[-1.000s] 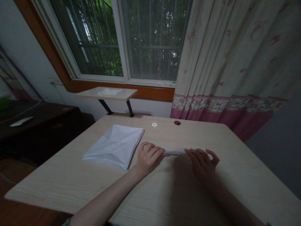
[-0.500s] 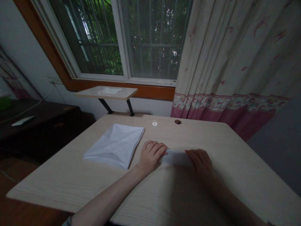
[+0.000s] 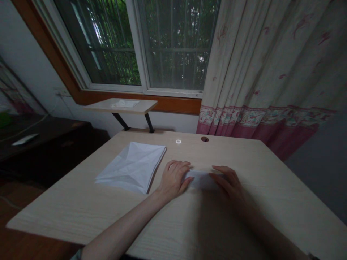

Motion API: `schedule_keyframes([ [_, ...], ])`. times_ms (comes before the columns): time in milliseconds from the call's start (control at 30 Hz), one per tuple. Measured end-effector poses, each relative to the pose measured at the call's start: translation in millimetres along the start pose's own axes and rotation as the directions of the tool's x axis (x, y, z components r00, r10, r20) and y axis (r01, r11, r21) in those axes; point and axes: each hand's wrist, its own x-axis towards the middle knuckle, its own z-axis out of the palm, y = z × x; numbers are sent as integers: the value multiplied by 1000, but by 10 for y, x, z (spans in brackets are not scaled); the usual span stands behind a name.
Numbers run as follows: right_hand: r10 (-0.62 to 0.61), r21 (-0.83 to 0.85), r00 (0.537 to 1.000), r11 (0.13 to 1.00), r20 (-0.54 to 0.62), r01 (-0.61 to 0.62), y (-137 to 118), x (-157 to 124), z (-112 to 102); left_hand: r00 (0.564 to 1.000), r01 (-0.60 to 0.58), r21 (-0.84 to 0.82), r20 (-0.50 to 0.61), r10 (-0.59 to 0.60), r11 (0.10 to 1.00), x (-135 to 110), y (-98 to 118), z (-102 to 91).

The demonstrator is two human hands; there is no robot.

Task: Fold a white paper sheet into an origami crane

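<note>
A small folded piece of white paper (image 3: pixel 202 178) lies flat on the light wooden table (image 3: pixel 189 224) in front of me. My left hand (image 3: pixel 175 177) rests on its left end, fingers laid flat and pressing down. My right hand (image 3: pixel 229 182) lies on its right end, fingers stretched out over the paper. A stack of creased white sheets (image 3: pixel 132 166) lies to the left of my left hand, apart from it.
A small shelf (image 3: pixel 121 105) on black brackets stands behind the table under the window. A flowered curtain (image 3: pixel 265 72) hangs at the right. A dark low cabinet (image 3: pixel 40 137) stands at the left. The table has a round cable hole (image 3: pixel 204 139).
The paper between my hands stood on edge one second ago; now it lies flat under both hands. My right hand's fingers have flattened onto it and both hands shifted slightly away from me.
</note>
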Motion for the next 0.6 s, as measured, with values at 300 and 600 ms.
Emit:
schedule_keyframes([
  [300, 49, 77, 999, 996, -5, -48, -25, 11, -2, 999, 39, -45, -2, -39, 998, -7, 7, -8],
  [600, 179, 93, 984, 980, -5, -177, -104, 18, 3, 999, -48, 24, -5, 49, 999, -20, 16, -27],
])
